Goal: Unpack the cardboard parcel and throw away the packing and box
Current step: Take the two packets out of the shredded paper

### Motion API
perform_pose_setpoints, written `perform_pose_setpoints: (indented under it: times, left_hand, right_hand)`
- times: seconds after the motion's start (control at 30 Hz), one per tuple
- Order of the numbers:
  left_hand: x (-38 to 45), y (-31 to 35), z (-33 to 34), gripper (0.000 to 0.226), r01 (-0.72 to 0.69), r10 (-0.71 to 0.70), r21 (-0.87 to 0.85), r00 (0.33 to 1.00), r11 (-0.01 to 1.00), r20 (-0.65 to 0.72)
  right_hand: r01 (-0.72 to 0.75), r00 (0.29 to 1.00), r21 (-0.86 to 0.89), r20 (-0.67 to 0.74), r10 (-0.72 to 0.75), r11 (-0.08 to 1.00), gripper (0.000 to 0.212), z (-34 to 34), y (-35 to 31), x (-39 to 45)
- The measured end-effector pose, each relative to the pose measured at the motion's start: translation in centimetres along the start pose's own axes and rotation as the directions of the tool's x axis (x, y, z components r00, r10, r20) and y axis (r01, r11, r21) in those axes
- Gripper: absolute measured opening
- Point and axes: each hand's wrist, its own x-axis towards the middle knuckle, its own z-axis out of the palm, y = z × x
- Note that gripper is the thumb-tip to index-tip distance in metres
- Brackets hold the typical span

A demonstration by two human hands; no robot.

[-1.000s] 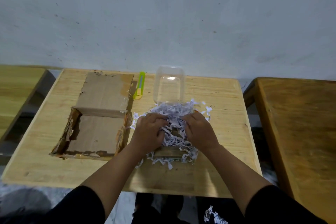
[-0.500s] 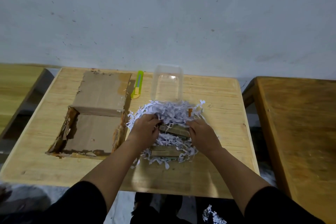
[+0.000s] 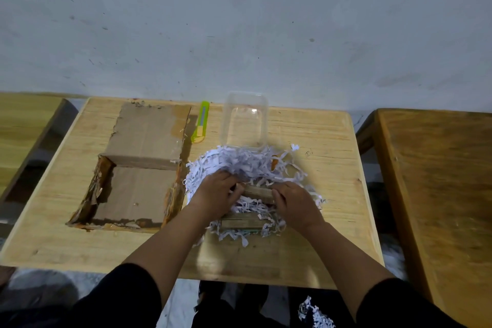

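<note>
The scene was lit dimly and evenly from overhead. A small glare was seen on the tub [image 3: 246, 125]. Soft shadows were cast under the table [image 3: 327, 141]. Edges were bowed by wide-angle distortion, and fine detail was slightly softened.

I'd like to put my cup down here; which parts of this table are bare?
Bare wood: the table's right side beyond the shredded paper, and the near edge before the cardboard box. Crowded: the middle, where both hands dig, and the back by the knife and clear tub.

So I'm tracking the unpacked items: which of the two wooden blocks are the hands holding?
The far block, held between the left hand and right hand; the near block lies untouched in shreds.
</note>
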Motion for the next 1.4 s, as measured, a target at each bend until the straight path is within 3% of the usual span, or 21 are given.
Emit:
perform_pose_setpoints:
  times: [0.1, 0.23, 0.33, 0.43, 0.57, 0.8, 0.97, 1.2, 1.4]
  left_hand:
    - [-0.4, -0.4, -0.3, 0.051, 0.083, -0.084, -0.043, 0.996, 0.996, -0.028]
    - [0.1, 0.7, -1.2, 0.033, -0.055, 0.057, 0.022, 0.988, 0.998, -0.145]
    - [0.8, 0.7, -0.6, 0.037, -0.133, 0.134, 0.019, 0.991, 0.991, -0.01]
    - [0.4, -0.1, 0.2, 0.054, 0.012, -0.011, -0.008, 0.993, 1.0, 0.118]
    - [-0.2, -0.3, 0.4, 0.053, 0.171, -0.159, -0.121, 0.982, 0.978, 0.102]
    - [-0.2, 0.1, 0.8, 0.051, 0.174, -0.167, -0.14, 0.984, 0.975, 0.057]
    - [-0.1, 0.1, 0.8, 0.054, 0.171, -0.162, -0.137, 0.984, 0.976, 0.072]
    - [-0.3, 0.2, 0.1, 0.049, 0.151, -0.129, -0.123, 0.977, 0.981, 0.169]
    - [-0.3, 0.1, -0.1, 0.05, 0.13, -0.106, -0.083, 0.964, 0.988, 0.245]
  right_hand:
    - [-0.025, 1.0, 0.008, -0.016, 0.026, 1.0, 0.036, -0.7, 0.2, 0.0]
    - [0.041, 0.999, 0.018, -0.022, -0.04, 0.999, 0.024, -1.1, -0.7, 0.6]
    - [0.092, 0.994, 0.019, 0.049, -0.093, 0.996, 0.029, -0.7, -1.4, 0.6]
    - [0.051, 0.995, 0.004, 0.082, -0.051, 0.999, 0.038, -0.5, -1.0, 0.2]
    - [-0.019, 0.994, -0.001, 0.109, 0.019, 1.0, 0.049, -0.7, 0.2, -0.6]
    - [-0.015, 1.0, -0.017, 0.013, 0.015, 1.0, 0.045, -0.8, -0.1, -1.2]
    - [-0.113, 0.988, 0.009, -0.107, 0.113, 0.994, 0.039, -1.2, -0.9, -2.1]
    - [-0.275, 0.907, 0.204, -0.27, 0.324, 0.939, 0.037, -2.2, -3.0, -5.1]
    - [-0.357, 0.734, 0.393, -0.443, 0.515, 0.848, 0.037, -2.3, -4.6, -6.2]
